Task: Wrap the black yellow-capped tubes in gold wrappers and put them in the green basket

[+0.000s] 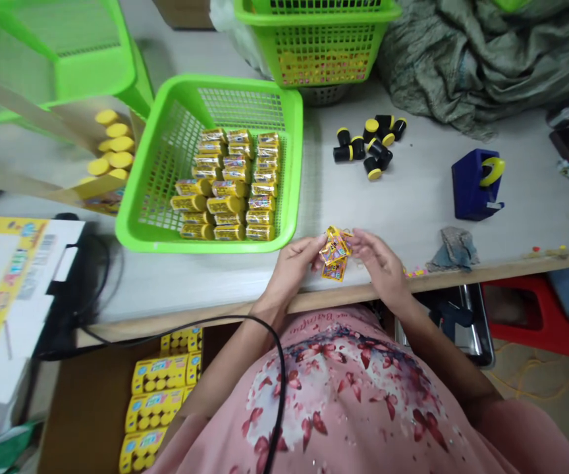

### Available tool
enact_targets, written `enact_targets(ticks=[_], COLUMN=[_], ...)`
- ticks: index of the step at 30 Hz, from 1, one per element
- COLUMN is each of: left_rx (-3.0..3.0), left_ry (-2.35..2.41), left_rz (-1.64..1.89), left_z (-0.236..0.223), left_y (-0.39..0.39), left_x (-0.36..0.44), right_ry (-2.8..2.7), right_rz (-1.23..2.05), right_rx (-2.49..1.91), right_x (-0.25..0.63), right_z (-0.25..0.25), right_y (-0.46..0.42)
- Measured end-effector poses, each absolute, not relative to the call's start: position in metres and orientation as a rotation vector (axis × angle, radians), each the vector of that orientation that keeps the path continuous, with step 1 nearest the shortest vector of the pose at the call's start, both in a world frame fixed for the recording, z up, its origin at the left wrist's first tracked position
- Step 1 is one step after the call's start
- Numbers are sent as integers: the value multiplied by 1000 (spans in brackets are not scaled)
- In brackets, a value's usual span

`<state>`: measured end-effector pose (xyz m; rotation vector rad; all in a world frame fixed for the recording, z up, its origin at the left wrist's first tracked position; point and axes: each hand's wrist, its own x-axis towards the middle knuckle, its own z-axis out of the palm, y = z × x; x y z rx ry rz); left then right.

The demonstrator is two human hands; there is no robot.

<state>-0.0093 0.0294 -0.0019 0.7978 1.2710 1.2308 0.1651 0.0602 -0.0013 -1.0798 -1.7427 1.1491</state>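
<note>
Several small yellow printed labels (334,246), fanned over one another, are between my hands just above the table's front edge. My left hand (292,263) is closed, pinching them from the left between thumb and fingers. My right hand (380,263) has its fingertips drawn together at the right edge of the same labels; its grip is partly hidden. Left of my hands, a green basket (205,246) holds rows of yellow-wrapped tubs (228,204). Behind my hands lie several loose black tubs with yellow lids (377,149).
A blue tape dispenser (472,185) and a grey rag (455,249) are to the right. Another green basket (328,39) stands behind. At left are a carton of yellow-lidded tubs (111,148) and a black cable (205,321). Yellow packs (159,403) are under the table.
</note>
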Motion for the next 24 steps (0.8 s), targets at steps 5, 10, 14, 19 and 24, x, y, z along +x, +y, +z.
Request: enact_targets(ticks=[5, 10, 14, 19, 24], left_rx=[868, 727, 501, 327, 255], left_ry=[1325, 1175, 1158, 1164, 1122], left_rz=[1269, 1191, 1250, 1296, 1331], left_z=[-2, -4, -2, 2, -1], left_y=[30, 29, 32, 34, 34], left_x=[-8, -10, -12, -10, -8], right_ry=[-1410, -1608, -1901, -2158, -2595], right_rz=[1493, 1509, 1344, 537, 94], right_rx=[-1153, -1095, -1018, -1200, -1067], right_x=[144, 148, 155, 139, 98], right_z=[-7, 2, 9, 9, 2], right_y=[70, 85, 118, 207, 267])
